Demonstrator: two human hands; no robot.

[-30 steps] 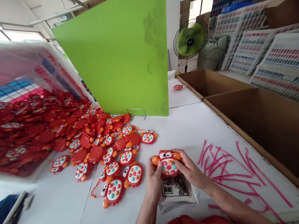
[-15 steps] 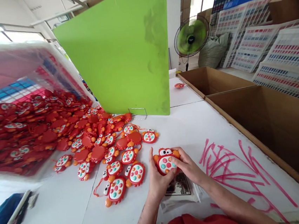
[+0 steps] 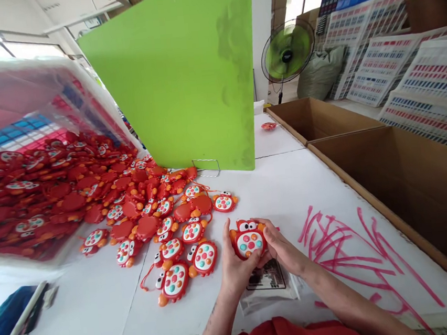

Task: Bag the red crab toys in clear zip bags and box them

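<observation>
Between my hands is a red crab-shaped toy, its white face with coloured buttons turned up toward me and its two eyes at the top. My left hand grips it from the left and below, the thumb across its lower edge. My right hand is wrapped round its right side, fingers against the edge. Beneath the hands lies a clear plastic bag with a dark printed picture, partly hidden. Several matching crab toys lie to the left, some face up and some with plain red backs.
A large heap of the same toys spills from a plastic-lined container at left. A green board stands at the back. Open cardboard boxes line the table's right edge. Pink marks streak the white table. Blue cloth lies front left.
My right thumb has moved off the buttons on the toy's face, and the right hand now cups its right side. The left hand keeps its hold.
</observation>
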